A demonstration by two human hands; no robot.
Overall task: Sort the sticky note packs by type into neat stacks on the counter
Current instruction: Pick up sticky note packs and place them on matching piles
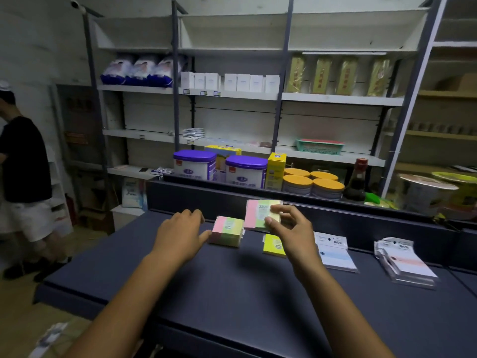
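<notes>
- Pinching a tricolour pack (260,215) aloft, the right hand (289,228) should lower it squarely.
- Left hand (180,232), fingers relaxed, touches and steadies the matching stack (227,231) on the desk (232,293).

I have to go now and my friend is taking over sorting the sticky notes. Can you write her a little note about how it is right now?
Right hand pinches a pink-green-yellow pack, lifted above the counter.
Left hand touches the matching stack with its fingers.
A yellow-green pack lies below the right hand.
Blue-striped packs and pink-striped packs lie in piles to the right.
Left: probably stack the held pack, place the yellow-green one, tidy piles.
</notes>
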